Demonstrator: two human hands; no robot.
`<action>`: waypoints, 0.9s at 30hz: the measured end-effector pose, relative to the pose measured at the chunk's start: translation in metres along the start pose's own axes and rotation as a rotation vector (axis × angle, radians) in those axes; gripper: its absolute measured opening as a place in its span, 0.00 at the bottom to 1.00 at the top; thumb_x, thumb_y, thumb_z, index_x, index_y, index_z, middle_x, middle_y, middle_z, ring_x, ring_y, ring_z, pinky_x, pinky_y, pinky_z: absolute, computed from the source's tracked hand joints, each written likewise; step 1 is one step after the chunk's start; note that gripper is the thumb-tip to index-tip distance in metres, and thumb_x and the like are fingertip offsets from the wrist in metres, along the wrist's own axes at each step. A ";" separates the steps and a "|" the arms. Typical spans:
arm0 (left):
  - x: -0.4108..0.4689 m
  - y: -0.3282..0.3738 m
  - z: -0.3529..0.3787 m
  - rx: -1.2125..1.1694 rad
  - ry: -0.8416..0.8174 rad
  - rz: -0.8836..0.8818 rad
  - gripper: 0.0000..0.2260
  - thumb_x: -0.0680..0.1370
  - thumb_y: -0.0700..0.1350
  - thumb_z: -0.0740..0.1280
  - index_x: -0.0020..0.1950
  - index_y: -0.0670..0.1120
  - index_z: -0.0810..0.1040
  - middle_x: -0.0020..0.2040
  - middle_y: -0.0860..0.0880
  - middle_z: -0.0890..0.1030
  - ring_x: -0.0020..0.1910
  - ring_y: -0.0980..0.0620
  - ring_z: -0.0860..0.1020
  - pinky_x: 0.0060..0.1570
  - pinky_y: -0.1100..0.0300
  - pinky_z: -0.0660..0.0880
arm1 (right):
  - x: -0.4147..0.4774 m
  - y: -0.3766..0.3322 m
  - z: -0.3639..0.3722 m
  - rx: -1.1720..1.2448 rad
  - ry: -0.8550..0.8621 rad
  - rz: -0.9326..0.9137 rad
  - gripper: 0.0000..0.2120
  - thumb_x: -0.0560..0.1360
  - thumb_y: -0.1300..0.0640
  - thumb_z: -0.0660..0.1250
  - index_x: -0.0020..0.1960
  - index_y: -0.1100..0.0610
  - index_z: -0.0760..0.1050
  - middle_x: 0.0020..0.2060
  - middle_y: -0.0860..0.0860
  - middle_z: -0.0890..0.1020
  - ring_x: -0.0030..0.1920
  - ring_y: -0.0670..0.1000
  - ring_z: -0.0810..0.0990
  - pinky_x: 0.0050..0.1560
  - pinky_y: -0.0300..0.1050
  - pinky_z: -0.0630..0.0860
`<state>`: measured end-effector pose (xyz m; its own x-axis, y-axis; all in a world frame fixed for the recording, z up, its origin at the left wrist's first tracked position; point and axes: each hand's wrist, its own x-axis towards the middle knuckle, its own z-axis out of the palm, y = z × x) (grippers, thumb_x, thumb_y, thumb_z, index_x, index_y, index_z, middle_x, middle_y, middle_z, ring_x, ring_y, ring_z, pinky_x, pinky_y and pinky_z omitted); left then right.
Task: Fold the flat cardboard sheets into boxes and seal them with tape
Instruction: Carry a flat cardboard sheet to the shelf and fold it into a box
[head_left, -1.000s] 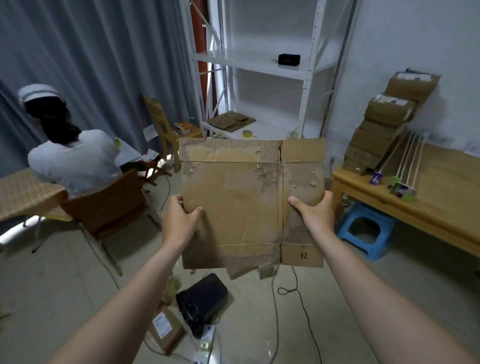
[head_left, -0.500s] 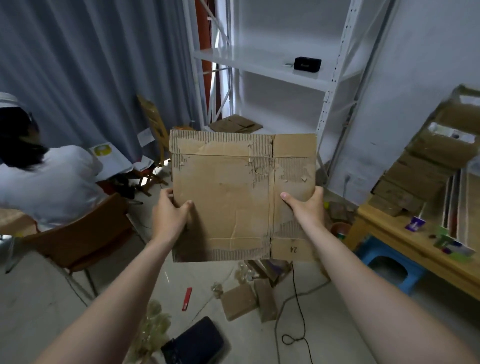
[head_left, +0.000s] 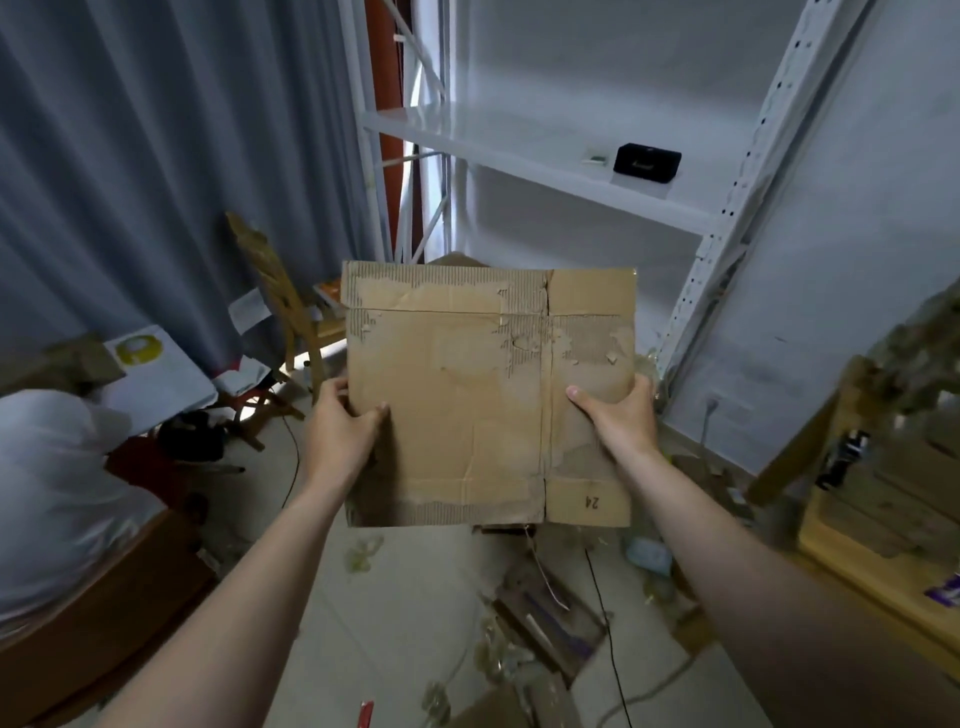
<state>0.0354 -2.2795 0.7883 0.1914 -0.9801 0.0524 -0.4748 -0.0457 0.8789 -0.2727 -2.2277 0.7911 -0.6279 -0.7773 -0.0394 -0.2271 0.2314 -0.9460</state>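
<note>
My left grip (head_left: 340, 431) and right grip (head_left: 621, 415) pinch the flat, torn corrugated cardboard sheet (head_left: 467, 405) by its side edges, held in open air.

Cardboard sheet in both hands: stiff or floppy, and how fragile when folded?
Probably fairly stiff: the cardboard sheet spans flat between the left hand and right hand, gripped only at its side edges. Likely light: thumb-and-finger grips carry it. Probably weak where the torn patches expose the fluting; it may buckle there instead of at the scored lines.
</note>
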 end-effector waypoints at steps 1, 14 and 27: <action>0.017 0.004 0.000 0.002 -0.001 0.001 0.23 0.77 0.47 0.73 0.71 0.47 0.71 0.64 0.47 0.80 0.58 0.47 0.79 0.50 0.54 0.75 | 0.012 -0.006 0.009 0.003 -0.003 -0.001 0.35 0.70 0.49 0.80 0.69 0.55 0.64 0.57 0.48 0.75 0.57 0.51 0.76 0.57 0.51 0.76; 0.214 -0.013 0.009 0.031 0.020 0.036 0.24 0.76 0.49 0.74 0.69 0.48 0.71 0.63 0.48 0.79 0.61 0.46 0.78 0.58 0.45 0.79 | 0.145 -0.054 0.153 0.035 -0.009 -0.012 0.32 0.71 0.48 0.79 0.65 0.54 0.64 0.56 0.48 0.76 0.54 0.51 0.77 0.54 0.49 0.76; 0.550 -0.043 0.032 0.166 -0.075 -0.012 0.26 0.76 0.49 0.74 0.70 0.45 0.69 0.60 0.46 0.80 0.59 0.43 0.78 0.59 0.44 0.77 | 0.340 -0.088 0.407 -0.059 0.022 0.000 0.25 0.75 0.54 0.75 0.63 0.58 0.64 0.50 0.49 0.74 0.52 0.54 0.78 0.48 0.46 0.75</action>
<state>0.1332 -2.8230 0.7641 0.1361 -0.9907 0.0018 -0.6096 -0.0823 0.7884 -0.1630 -2.7501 0.7304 -0.6436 -0.7647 -0.0314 -0.2707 0.2659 -0.9252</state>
